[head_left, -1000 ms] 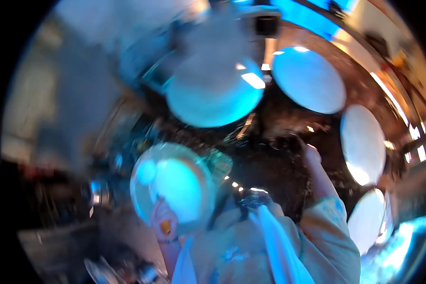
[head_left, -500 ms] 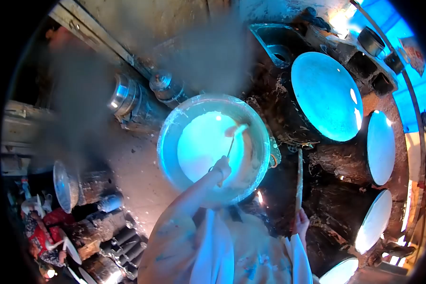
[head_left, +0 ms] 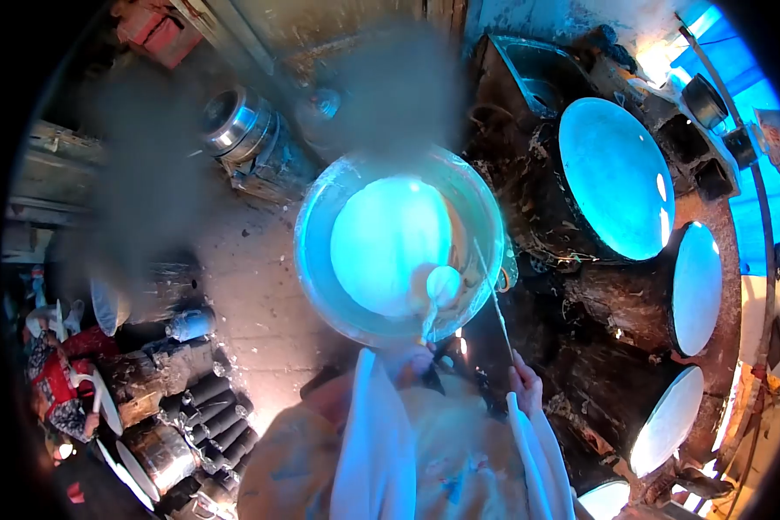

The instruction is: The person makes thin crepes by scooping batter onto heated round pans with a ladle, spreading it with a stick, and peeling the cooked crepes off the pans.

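A large metal basin [head_left: 315, 260] holds a bright, pale liquid [head_left: 390, 247] and stands right in front of me. My left hand [head_left: 414, 359] is closed around the handle of a ladle [head_left: 443, 284], near the basin's front rim. The ladle's round bowl looks pale and is over the inner edge of the liquid; whether it is full I cannot tell. White cloth partly covers that hand and forearm. On the right, my right hand [head_left: 525, 383] grips a long thin stick [head_left: 501, 319], its upper part crossing the basin's right rim.
Wide white-topped round vessels [head_left: 615, 178] stand on dark, sooty bases along the right. A metal pot [head_left: 234, 121] sits at upper left. Another person in red [head_left: 65, 386] is at far left near stacked dark cylinders [head_left: 208, 407]. Grey blurs hide parts of the upper view.
My left hand and the ladle have drawn back from mid-basin to the front rim. The stick in my right hand has swung left and now leans over the basin's right rim.
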A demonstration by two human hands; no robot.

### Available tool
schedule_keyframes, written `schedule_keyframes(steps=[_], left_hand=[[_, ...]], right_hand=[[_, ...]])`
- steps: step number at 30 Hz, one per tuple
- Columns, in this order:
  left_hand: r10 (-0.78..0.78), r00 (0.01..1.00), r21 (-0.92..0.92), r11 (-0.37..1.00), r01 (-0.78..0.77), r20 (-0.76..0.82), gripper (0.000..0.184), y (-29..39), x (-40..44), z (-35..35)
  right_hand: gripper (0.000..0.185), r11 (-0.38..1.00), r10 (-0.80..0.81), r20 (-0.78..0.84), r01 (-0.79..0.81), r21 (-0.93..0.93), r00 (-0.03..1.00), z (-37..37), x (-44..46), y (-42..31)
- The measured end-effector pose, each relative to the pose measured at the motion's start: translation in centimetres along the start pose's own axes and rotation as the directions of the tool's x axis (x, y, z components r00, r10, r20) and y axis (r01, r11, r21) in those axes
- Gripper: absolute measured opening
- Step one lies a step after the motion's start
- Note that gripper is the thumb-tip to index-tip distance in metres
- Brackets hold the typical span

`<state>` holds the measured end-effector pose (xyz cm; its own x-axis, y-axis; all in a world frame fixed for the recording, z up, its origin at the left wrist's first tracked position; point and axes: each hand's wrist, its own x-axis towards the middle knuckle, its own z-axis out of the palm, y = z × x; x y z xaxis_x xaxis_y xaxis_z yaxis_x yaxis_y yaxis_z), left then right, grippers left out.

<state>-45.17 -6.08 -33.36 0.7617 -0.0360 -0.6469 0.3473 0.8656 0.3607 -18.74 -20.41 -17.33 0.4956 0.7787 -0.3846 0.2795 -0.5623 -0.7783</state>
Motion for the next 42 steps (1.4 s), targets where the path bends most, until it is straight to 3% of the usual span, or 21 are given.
schedule_keyframes(steps=[1,2,3,4,5,6,8,9,12,13,16,19,22,23,29,31,33,34,36,38,42], left_hand=[[0.080,0.977,-0.521,0.853,0.035,0.198,0.015,2.1,-2.3,4.6],[0.252,0.914,-0.868,0.465,0.175,0.319,0.012,3.8,-3.9,8.1],[0.288,0.933,-0.900,0.430,0.075,0.215,0.018,3.9,-4.4,9.6],[0.287,0.934,-0.893,0.446,0.068,0.214,0.018,3.7,-4.6,10.4],[0.296,0.937,-0.883,0.470,0.026,0.186,0.019,3.7,-4.6,11.0],[0.310,0.938,-0.871,0.490,-0.017,0.155,0.020,3.7,-4.7,11.6],[0.322,0.941,-0.793,0.597,-0.120,0.100,0.021,4.9,-7.2,13.2],[0.334,0.941,-0.700,0.684,-0.205,0.050,0.022,5.9,-8.8,14.0],[0.418,0.905,-0.394,0.820,-0.414,-0.080,0.024,9.0,-13.7,16.3],[0.460,0.879,-0.338,0.813,-0.474,-0.126,0.025,10.2,-15.4,17.4],[0.578,0.811,-0.237,0.778,-0.582,-0.093,0.029,11.2,-19.5,17.1],[0.705,0.710,-0.296,0.677,-0.674,-0.003,0.028,11.4,-20.9,15.1],[0.612,0.742,-0.460,0.594,-0.660,-0.273,0.026,14.1,-20.8,13.4],[0.648,0.751,-0.667,0.507,-0.546,-0.123,0.024,15.0,-20.6,12.2],[0.585,0.776,-0.677,0.475,-0.562,-0.235,0.038,16.0,-23.8,11.5],[0.722,0.674,-0.693,0.567,-0.446,0.156,0.045,13.8,-23.7,8.5],[0.626,0.759,-0.491,0.611,-0.621,-0.180,0.044,14.0,-24.8,10.6],[0.656,0.729,-0.481,0.583,-0.654,-0.197,0.044,14.5,-25.4,10.8],[0.555,0.829,-0.674,0.587,-0.449,-0.069,0.037,15.4,-25.9,10.7],[0.560,0.829,-0.609,0.653,-0.450,-0.012,0.033,14.0,-23.0,7.1],[0.468,0.882,-0.496,0.780,-0.381,0.058,0.032,18.2,-24.4,11.2]], right_hand=[[0.038,1.000,-0.008,-0.004,0.008,0.015,1.000,0.0,-0.2,-0.3],[0.031,0.924,0.169,0.107,-0.196,0.330,0.980,0.0,-0.4,-0.7],[0.026,0.714,0.288,0.269,-0.393,0.579,0.919,-0.2,-0.6,-1.2],[0.025,0.406,0.330,0.456,-0.561,0.722,0.826,-0.5,-0.7,-1.7],[0.024,0.598,0.369,0.488,-0.604,0.526,0.791,-1.3,-0.6,-2.6],[0.024,0.600,0.353,0.489,-0.594,0.535,0.798,-1.7,-0.8,-3.8],[0.023,0.403,0.291,0.547,-0.619,0.674,0.785,-2.2,-1.3,-6.7],[0.021,0.872,-0.032,0.310,-0.125,0.474,0.950,-2.2,-1.4,-5.5],[0.024,0.750,0.083,0.317,-0.269,0.604,0.945,-2.7,-0.4,-6.1],[0.028,0.933,-0.257,0.194,0.191,0.306,0.947,-3.7,-0.8,-7.8],[0.034,0.850,-0.512,0.113,0.484,0.208,0.851,-3.7,0.2,-8.7],[0.035,0.792,-0.590,0.051,0.566,0.228,0.806,-1.6,1.1,-10.4],[0.037,0.748,-0.619,0.013,0.584,0.314,0.786,0.9,2.1,-11.9],[0.037,0.776,-0.570,0.014,0.534,0.335,0.821,1.6,2.4,-12.8],[0.037,0.836,-0.369,0.101,0.283,0.470,0.924,2.9,3.3,-16.7],[0.041,0.842,-0.322,0.012,0.280,0.460,0.947,4.2,3.7,-17.6],[0.042,0.891,-0.385,0.035,0.361,0.277,0.922,5.3,5.6,-15.5],[0.040,0.836,-0.518,-0.057,0.520,0.176,0.853,6.6,6.6,-14.4],[0.032,0.798,-0.596,0.031,0.597,-0.084,0.802,7.2,7.2,-14.1],[0.026,0.632,-0.701,0.145,0.702,-0.328,0.698,6.9,6.7,-14.2],[0.022,0.750,-0.658,0.057,0.660,-0.046,0.751,6.0,5.2,-14.4]])
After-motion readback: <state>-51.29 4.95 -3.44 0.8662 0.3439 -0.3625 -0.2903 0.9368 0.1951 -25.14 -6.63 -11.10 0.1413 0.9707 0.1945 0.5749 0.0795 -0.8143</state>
